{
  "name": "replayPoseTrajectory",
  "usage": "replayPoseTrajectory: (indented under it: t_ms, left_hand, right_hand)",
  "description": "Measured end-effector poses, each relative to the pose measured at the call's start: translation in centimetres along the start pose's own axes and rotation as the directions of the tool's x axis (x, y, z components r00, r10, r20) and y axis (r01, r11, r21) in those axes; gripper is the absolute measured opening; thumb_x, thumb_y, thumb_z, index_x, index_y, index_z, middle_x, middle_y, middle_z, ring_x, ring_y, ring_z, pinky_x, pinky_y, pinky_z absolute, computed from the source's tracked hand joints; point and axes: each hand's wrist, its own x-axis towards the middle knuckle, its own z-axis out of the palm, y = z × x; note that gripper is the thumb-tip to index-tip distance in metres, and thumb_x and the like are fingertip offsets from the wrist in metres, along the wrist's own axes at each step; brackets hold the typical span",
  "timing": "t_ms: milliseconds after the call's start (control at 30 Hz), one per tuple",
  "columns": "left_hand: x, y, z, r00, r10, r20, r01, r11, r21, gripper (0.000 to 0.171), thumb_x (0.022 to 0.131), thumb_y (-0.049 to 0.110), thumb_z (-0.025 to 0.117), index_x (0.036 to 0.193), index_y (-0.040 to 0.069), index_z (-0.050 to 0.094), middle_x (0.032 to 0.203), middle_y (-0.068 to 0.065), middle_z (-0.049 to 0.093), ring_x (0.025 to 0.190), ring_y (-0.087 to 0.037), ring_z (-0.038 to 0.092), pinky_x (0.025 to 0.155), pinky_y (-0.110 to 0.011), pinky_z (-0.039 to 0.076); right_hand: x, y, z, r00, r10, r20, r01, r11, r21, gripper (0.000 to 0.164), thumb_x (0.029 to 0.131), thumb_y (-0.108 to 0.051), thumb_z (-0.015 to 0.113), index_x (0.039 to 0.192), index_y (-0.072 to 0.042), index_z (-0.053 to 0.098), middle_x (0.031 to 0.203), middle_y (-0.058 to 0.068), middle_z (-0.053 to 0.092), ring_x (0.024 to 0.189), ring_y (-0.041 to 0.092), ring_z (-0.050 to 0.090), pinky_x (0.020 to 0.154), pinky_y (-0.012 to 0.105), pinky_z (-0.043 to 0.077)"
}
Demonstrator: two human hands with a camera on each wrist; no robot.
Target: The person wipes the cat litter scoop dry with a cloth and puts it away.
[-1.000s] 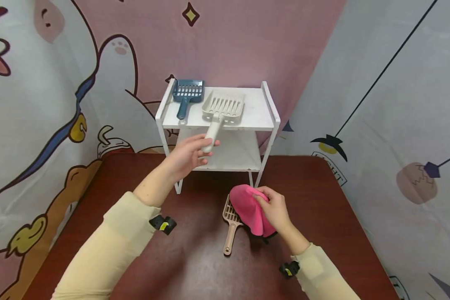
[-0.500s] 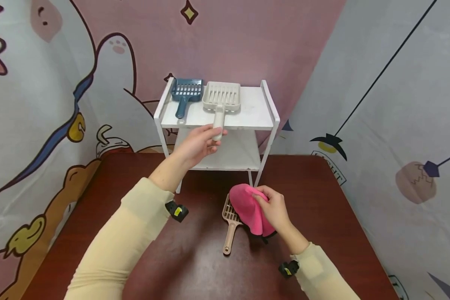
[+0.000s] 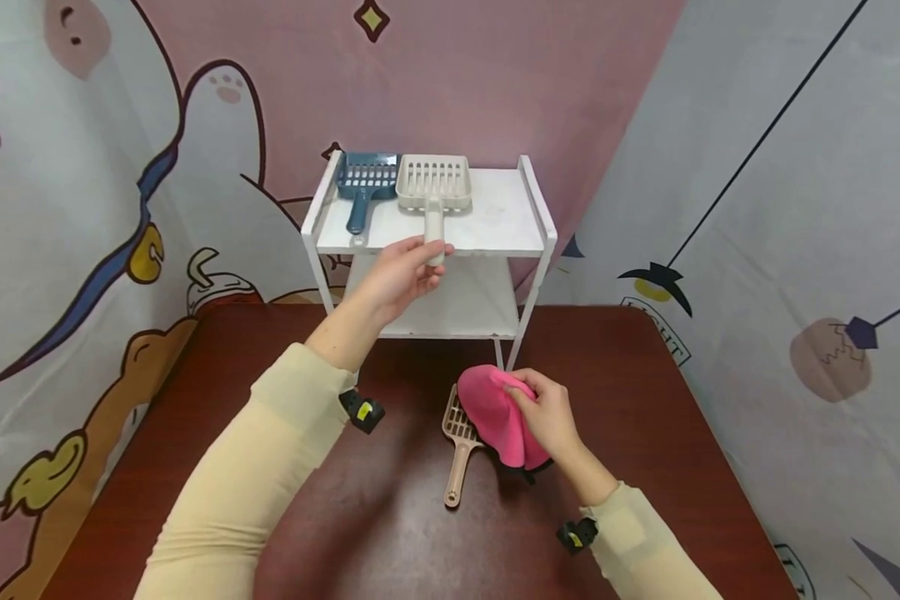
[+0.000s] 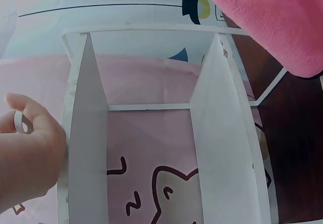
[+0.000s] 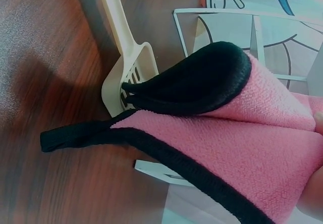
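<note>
My left hand point(image 3: 401, 279) grips the handle end of a cream litter scoop point(image 3: 434, 187), whose slotted head lies over the top shelf of a white rack. Right beside that head, on its left, sits a dark blue litter scoop point(image 3: 367, 179). My right hand point(image 3: 551, 417) pinches a pink cloth point(image 3: 495, 412) by a fold; in the right wrist view the cloth point(image 5: 202, 138) shows black edging and a hanging loop. A beige litter scoop point(image 3: 459, 446) lies on the table, its head partly overlapped by the cloth. In the left wrist view, my left hand point(image 4: 30, 151) is at the shelf edge.
The two-tier white rack point(image 3: 495, 242) stands at the back of the dark brown table point(image 3: 390, 517). Printed curtains point(image 3: 570, 75) hang behind and on both sides. Each wrist carries a small black camera point(image 3: 362, 411).
My left hand has moved the cream scoop further back over the top shelf, straightening it and bringing it beside the blue scoop. The right hand and cloth have stayed nearly still.
</note>
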Motion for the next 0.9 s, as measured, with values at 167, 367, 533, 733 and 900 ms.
replayPoseTrajectory:
  t_ms: [167, 367, 533, 733, 900]
  left_hand:
    - [0.3, 0.1, 0.4, 0.999, -0.009, -0.032, 0.008, 1.000, -0.024, 0.036, 0.098, 0.018, 0.049, 0.128, -0.001, 0.047, 0.096, -0.001, 0.054, 0.065, -0.005, 0.049, 0.057, -0.012, 0.044]
    - [0.4, 0.0, 0.5, 0.998, -0.010, -0.055, 0.007, 0.999, -0.050, 0.038, 0.096, 0.020, 0.052, 0.129, 0.000, 0.047, 0.091, -0.001, 0.053, 0.068, -0.005, 0.050, 0.058, -0.012, 0.045]
    - [0.1, -0.4, 0.1, 0.999, -0.003, -0.050, 0.002, 0.999, -0.038, 0.036, 0.094, 0.014, 0.055, 0.127, 0.000, 0.047, 0.089, -0.001, 0.051, 0.072, -0.007, 0.050, 0.060, -0.014, 0.045]
    - [-0.1, -0.7, -0.1, 0.999, 0.011, -0.048, -0.011, 1.000, 0.005, 0.031, 0.094, 0.013, 0.056, 0.121, 0.001, 0.050, 0.085, 0.000, 0.052, 0.068, -0.006, 0.050, 0.059, -0.014, 0.045]
    - [-0.1, -0.7, -0.1, 0.998, 0.017, -0.063, -0.017, 1.000, -0.006, 0.033, 0.095, 0.013, 0.054, 0.125, -0.001, 0.050, 0.090, -0.001, 0.055, 0.067, -0.005, 0.050, 0.058, -0.013, 0.045]
  right_hand:
    - [0.0, -0.1, -0.1, 1.000, 0.007, 0.005, -0.007, 1.000, -0.004, 0.007, 0.082, 0.003, 0.067, 0.089, 0.005, 0.068, 0.079, 0.019, 0.068, 0.062, 0.004, 0.053, 0.056, 0.012, 0.044]
    - [0.0, 0.5, -0.1, 1.000, -0.006, 0.008, 0.006, 1.000, -0.006, 0.008, 0.082, 0.003, 0.066, 0.090, 0.005, 0.068, 0.081, 0.020, 0.068, 0.063, 0.004, 0.053, 0.057, 0.013, 0.044]
    - [0.3, 2.8, 0.3, 1.000, 0.000, 0.009, 0.000, 1.000, 0.006, 0.010, 0.083, -0.003, 0.068, 0.092, 0.000, 0.070, 0.083, 0.016, 0.069, 0.063, 0.003, 0.053, 0.057, 0.013, 0.045]
    - [0.4, 3.7, 0.5, 1.000, -0.018, 0.009, 0.017, 0.999, 0.031, 0.010, 0.084, -0.008, 0.068, 0.092, -0.003, 0.071, 0.083, 0.013, 0.070, 0.064, 0.003, 0.055, 0.058, 0.015, 0.047]
    - [0.3, 3.6, 0.6, 1.000, -0.015, 0.013, 0.015, 0.999, 0.036, 0.009, 0.084, -0.008, 0.069, 0.091, -0.004, 0.071, 0.080, 0.013, 0.069, 0.062, 0.003, 0.053, 0.057, 0.015, 0.046]
